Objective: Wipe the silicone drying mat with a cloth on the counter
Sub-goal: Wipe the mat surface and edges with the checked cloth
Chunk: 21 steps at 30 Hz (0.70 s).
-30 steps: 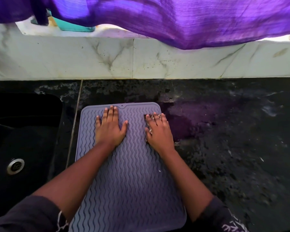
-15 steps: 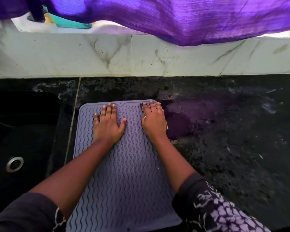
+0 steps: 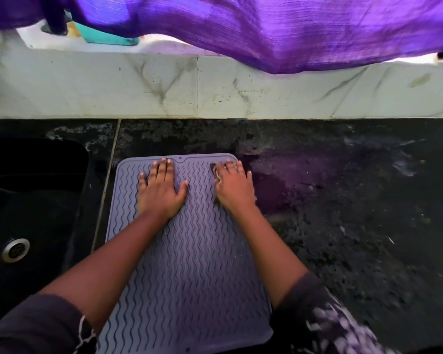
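A grey-lilac silicone drying mat point(image 3: 189, 256) with wavy ridges lies flat on the black counter point(image 3: 343, 226), its long side running away from me. My left hand point(image 3: 160, 190) presses flat on the mat's far left part, fingers spread, holding nothing. My right hand point(image 3: 234, 186) rests at the mat's far right corner, pressing down a small pale cloth point(image 3: 216, 175). Only a frayed edge of the cloth shows along my fingers; my palm hides the rest.
A black sink point(image 3: 31, 213) with a metal drain point(image 3: 15, 250) lies left of the mat. A marble backsplash point(image 3: 215, 85) runs behind the counter. A purple curtain point(image 3: 266, 29) hangs above it, and a teal object point(image 3: 105, 38) sits on the ledge. The counter right of the mat looks wet.
My right hand slid away from me with the cloth, from the mat's upper middle to its far right corner. My left hand stayed flat in place.
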Available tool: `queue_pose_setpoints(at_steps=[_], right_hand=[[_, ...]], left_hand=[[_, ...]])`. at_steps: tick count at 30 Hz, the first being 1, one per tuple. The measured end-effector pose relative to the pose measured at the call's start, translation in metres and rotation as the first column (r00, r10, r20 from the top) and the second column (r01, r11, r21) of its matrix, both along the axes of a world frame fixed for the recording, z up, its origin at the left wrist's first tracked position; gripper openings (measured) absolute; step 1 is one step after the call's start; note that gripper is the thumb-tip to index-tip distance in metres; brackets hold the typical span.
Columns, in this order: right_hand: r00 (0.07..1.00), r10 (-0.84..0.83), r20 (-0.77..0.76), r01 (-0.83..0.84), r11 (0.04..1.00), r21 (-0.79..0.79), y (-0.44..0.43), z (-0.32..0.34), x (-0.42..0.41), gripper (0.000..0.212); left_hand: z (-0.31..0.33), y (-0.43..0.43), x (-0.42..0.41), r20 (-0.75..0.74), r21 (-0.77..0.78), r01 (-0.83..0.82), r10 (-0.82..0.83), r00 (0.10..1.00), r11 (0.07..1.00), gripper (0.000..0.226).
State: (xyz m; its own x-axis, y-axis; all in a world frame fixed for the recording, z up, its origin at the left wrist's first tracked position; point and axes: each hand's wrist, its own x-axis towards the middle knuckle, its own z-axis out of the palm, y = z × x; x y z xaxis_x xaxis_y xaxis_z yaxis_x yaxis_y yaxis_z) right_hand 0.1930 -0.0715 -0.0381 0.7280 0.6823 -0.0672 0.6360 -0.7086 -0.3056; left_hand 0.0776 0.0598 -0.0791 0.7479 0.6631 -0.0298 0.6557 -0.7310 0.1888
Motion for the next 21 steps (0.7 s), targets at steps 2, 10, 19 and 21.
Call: queue_pose_setpoints(at_steps=[2, 10, 19, 21], right_hand=[[1.0, -0.009, 0.005, 0.009, 1.0, -0.007, 0.0, -0.019, -0.002, 0.051], [0.995, 0.096, -0.003, -0.096, 0.993, -0.065, -0.062, 0.003, -0.053, 0.05], [0.999, 0.053, -0.012, -0.054, 0.991, -0.122, -0.044, 0.011, -0.037, 0.049], [0.997, 0.073, 0.026, -0.072, 0.996, -0.047, -0.045, -0.013, -0.042, 0.055]], left_hand=[[0.0, -0.001, 0.0, 0.002, -0.004, -0.001, 0.001, 1.0, 1.0, 0.072], [0.001, -0.001, 0.001, -0.001, -0.012, -0.011, 0.011, 1.0, 1.0, 0.073], [0.013, -0.035, -0.022, 0.037, -0.009, 0.119, -0.119, 0.992, 0.993, 0.064], [0.008, -0.051, -0.03, -0.002, -0.044, 0.103, -0.103, 0.995, 0.994, 0.062]])
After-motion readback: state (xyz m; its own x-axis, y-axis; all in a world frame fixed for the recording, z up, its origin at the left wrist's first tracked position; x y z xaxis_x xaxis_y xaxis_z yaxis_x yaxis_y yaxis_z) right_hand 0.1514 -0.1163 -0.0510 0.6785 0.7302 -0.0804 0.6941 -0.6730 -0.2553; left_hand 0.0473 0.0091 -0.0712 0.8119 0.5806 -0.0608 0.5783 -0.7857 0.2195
